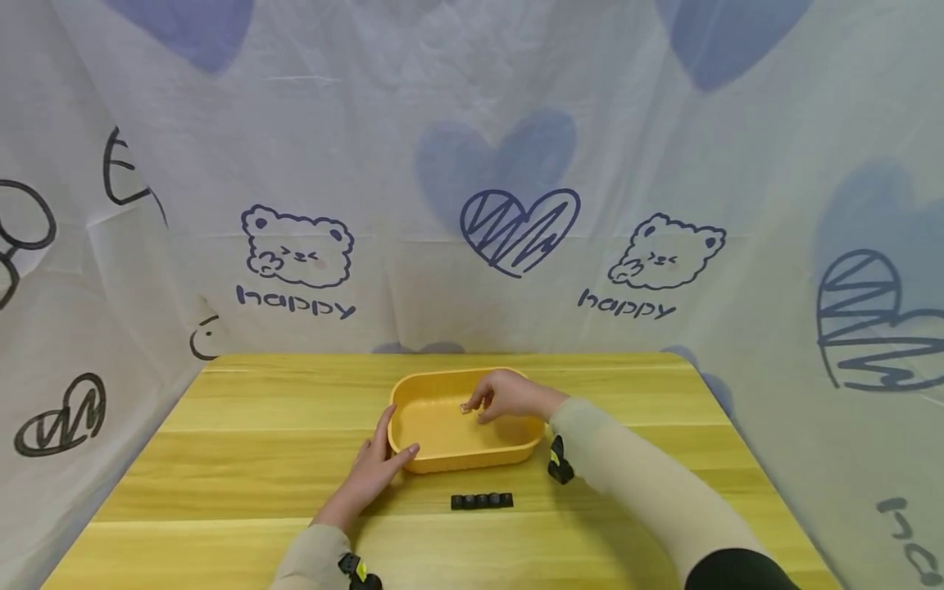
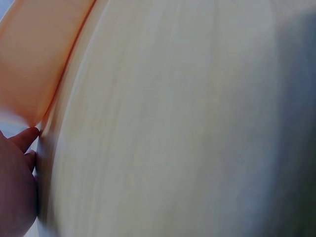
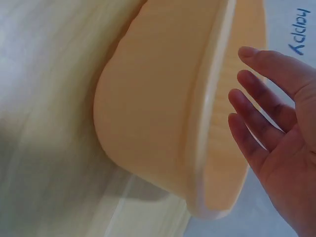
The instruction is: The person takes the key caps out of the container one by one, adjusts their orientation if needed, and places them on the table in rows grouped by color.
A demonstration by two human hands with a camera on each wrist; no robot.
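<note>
In the head view a yellow plastic basin [image 1: 435, 464] with rounded corners sits on the wooden table. My left hand [image 1: 369, 474] rests against its near left corner, thumb along the front rim and fingers along the left side. Over the basin's right half is my right hand [image 1: 509, 395], fingers pointing down inside. A tiny light-brown piece [image 1: 465, 408] shows right at those fingertips; its kind is too small to make out. The right wrist view has the right hand [image 3: 276, 123] with fingers apart and loosely bent beside the basin's rim [image 3: 200, 123], with nothing visible between them.
In front of the basin, a short row of small black block-like pieces [image 1: 482, 501] lies on the wooden table [image 1: 243, 459]. A white cloth printed with bears and hearts [image 1: 413, 270] hangs behind the table and along both sides.
</note>
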